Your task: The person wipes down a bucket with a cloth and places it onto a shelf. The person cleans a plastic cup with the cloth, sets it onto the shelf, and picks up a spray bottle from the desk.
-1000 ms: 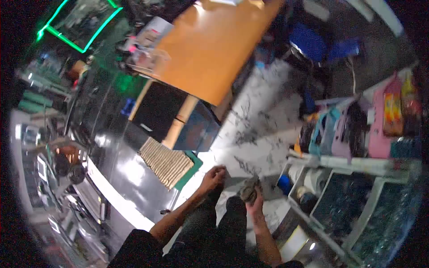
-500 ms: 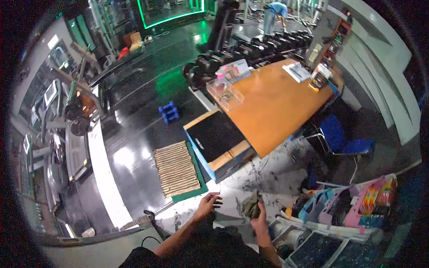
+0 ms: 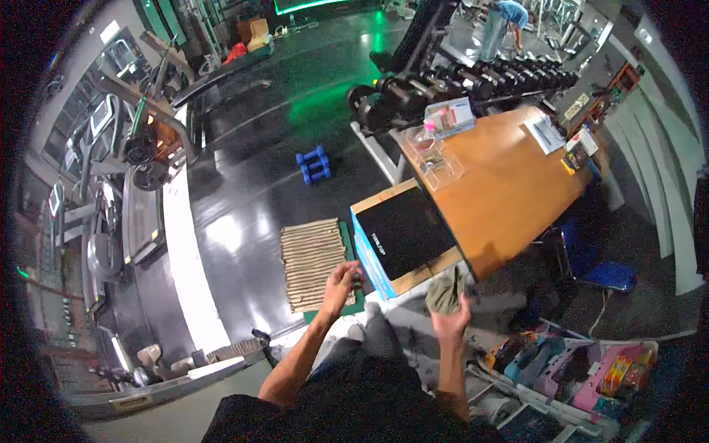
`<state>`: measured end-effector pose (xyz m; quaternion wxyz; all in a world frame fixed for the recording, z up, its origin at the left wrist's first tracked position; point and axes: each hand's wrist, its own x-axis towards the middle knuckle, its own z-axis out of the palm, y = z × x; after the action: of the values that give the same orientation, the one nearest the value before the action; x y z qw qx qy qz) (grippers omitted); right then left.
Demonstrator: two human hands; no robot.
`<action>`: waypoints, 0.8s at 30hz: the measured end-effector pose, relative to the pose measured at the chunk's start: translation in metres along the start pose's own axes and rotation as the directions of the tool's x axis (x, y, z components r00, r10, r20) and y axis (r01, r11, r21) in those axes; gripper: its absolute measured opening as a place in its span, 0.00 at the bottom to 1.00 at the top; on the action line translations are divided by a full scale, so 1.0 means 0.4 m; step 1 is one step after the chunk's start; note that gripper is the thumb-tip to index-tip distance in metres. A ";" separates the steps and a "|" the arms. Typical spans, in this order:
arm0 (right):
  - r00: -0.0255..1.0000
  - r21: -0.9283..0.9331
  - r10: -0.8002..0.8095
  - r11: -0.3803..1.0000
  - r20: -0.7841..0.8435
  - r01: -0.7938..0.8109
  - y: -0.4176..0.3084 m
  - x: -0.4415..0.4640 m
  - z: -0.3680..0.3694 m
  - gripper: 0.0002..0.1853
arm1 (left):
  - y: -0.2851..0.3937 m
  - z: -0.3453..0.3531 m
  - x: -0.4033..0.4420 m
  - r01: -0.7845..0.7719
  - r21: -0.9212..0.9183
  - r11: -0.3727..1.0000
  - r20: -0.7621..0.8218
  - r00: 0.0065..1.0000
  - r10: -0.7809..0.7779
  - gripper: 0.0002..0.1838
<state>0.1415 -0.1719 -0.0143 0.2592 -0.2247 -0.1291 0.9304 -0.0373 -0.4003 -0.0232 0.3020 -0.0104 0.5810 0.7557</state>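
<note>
Low in the middle of the head view, my right hand (image 3: 450, 325) grips a crumpled olive-green cloth (image 3: 442, 297) between thumb and fingers. My left hand (image 3: 340, 288) holds nothing, its fingers loosely bent and apart. It is over the right side of a brown-striped mat (image 3: 314, 258), which lies on a green mat (image 3: 351, 301). Just beyond my hands is a black-topped box (image 3: 406, 229) with wooden edges and a blue side, standing against an orange-brown table (image 3: 509, 192).
A clear plastic tray (image 3: 441, 168) and papers (image 3: 545, 134) lie on the table. Blue dumbbells (image 3: 314, 164) sit on the dark floor, with a dumbbell rack (image 3: 473, 81) behind. At right are a blue chair (image 3: 598, 266) and a counter of colourful packs (image 3: 591, 365). A person (image 3: 504, 26) bends down far back.
The view has swung left and moved closer to the box and the striped mat. My left hand now appears over the mat's edge. The cloth stays in my right hand.
</note>
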 end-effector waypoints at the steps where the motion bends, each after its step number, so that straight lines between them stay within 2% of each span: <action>1: 0.999 0.063 0.001 0.998 0.053 -0.005 0.009 0.026 0.052 0.27 | 0.030 0.014 0.028 -0.052 0.018 0.998 0.023 0.998 0.051 0.15; 3: 0.999 -0.011 -0.015 1.000 0.041 0.015 0.009 0.094 0.110 0.29 | 0.087 0.033 0.086 -0.021 0.081 0.996 0.080 0.997 0.015 0.17; 6: 0.990 0.001 -0.014 1.000 0.139 0.014 0.013 0.223 0.158 0.28 | 0.149 0.055 0.218 -0.048 0.234 0.971 0.172 0.985 0.008 0.19; 10: 0.992 -0.072 -0.092 0.994 -0.089 0.086 0.007 0.406 0.174 0.28 | 0.195 0.109 0.471 -0.087 0.428 0.899 0.264 0.964 -0.032 0.18; 12: 0.977 -0.144 -0.167 0.978 -0.136 0.148 0.003 0.497 0.194 0.28 | 0.218 0.171 0.591 -0.174 0.478 0.861 0.272 0.961 0.043 0.15; 14: 0.983 -0.098 -0.162 0.983 -0.088 0.154 -0.006 0.597 0.161 0.28 | 0.240 0.224 0.722 -0.257 0.552 0.793 0.365 0.930 0.047 0.16; 16: 0.987 -0.109 -0.154 0.983 -0.043 0.149 -0.019 0.655 0.219 0.27 | 0.229 0.272 0.858 -0.493 0.628 0.603 0.455 0.860 0.229 0.21; 18: 0.981 -0.139 -0.169 0.978 -0.095 0.155 -0.020 0.705 0.255 0.26 | 0.244 0.336 0.960 -0.465 0.669 0.580 0.408 0.882 0.237 0.26; 20: 0.969 -0.178 -0.184 0.972 -0.166 0.154 -0.020 0.740 0.271 0.25 | 0.251 0.400 1.034 -0.538 0.655 0.531 0.391 0.842 0.372 0.30; 21: 0.962 -0.247 -0.153 0.964 -0.225 0.095 -0.031 0.749 0.256 0.24 | 0.250 0.428 1.069 -0.574 0.646 0.503 0.383 0.814 0.437 0.31; 24: 0.975 -0.019 -0.134 0.991 -0.178 0.132 -0.018 0.788 0.240 0.24 | 0.205 0.489 1.180 -0.584 0.744 0.325 0.402 0.779 0.482 0.36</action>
<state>-0.1432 -0.0074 -0.0394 0.3306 -0.2991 -0.1235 0.8866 -0.3960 -0.0291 -0.0612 0.0334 0.3675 0.8215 0.4347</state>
